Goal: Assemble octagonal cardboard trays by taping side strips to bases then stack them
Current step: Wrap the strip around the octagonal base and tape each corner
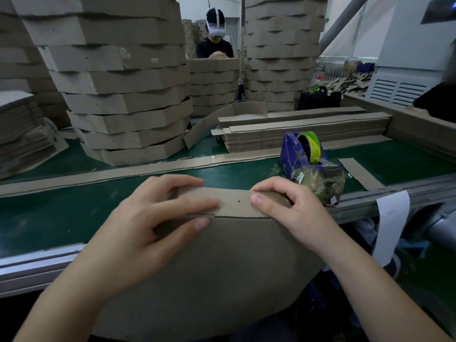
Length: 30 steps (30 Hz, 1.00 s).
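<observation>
Many finished trays (123, 95) stand stacked at the far left on the green table (49, 218). Nearer you, your left hand (153, 218) grips the side strip (234, 201), with its fingers curled over the top edge and its thumb on the base (209, 267) just below. The strip stands upright along the base's far edge, between your hands. Your right hand (288, 208) pinches the strip's other end, thumb on its near face. Just right of that hand sits the tape dispenser (296, 154).
</observation>
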Each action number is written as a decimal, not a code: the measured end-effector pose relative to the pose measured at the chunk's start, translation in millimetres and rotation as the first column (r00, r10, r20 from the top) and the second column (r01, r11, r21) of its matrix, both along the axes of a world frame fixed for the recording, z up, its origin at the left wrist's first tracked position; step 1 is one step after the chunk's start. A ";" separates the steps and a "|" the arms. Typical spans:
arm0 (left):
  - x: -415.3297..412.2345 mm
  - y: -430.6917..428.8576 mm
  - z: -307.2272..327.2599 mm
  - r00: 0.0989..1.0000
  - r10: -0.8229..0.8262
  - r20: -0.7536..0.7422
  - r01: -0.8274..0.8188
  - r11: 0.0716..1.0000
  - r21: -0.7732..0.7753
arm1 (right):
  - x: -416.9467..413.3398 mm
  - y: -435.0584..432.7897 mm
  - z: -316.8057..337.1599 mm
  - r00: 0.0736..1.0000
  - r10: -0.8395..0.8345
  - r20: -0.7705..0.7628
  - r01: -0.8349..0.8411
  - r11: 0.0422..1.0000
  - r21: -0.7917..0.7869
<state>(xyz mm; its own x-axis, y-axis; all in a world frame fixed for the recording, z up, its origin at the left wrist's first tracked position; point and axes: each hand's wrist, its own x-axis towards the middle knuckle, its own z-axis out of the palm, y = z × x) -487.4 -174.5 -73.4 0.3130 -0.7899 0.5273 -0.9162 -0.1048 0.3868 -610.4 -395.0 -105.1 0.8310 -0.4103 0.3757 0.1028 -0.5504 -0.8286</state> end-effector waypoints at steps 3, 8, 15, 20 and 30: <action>-8.0 -18.2 12.8 0.986 0.003 0.168 -0.031 0.986 0.161 | 1.7 4.9 3.1 1.000 0.011 0.017 -0.011 1.000 -0.007; -13.6 -30.5 16.4 0.985 -0.020 0.173 -0.017 0.978 0.208 | 1.0 4.2 3.9 1.000 0.019 0.017 -0.018 1.000 -0.005; -12.1 -32.0 13.1 0.985 0.009 0.171 -0.047 0.974 0.223 | 1.1 -7.3 -2.4 0.995 -0.074 0.068 0.071 0.997 0.038; -11.4 -32.6 13.3 0.991 0.034 0.128 -0.062 0.971 0.229 | -7.3 -69.6 5.1 0.701 -0.697 0.152 0.695 0.715 0.076; -10.5 -38.8 11.7 0.990 0.035 0.140 -0.064 0.976 0.208 | -1.2 -130.2 0.7 0.751 -0.624 -0.216 0.629 0.577 0.521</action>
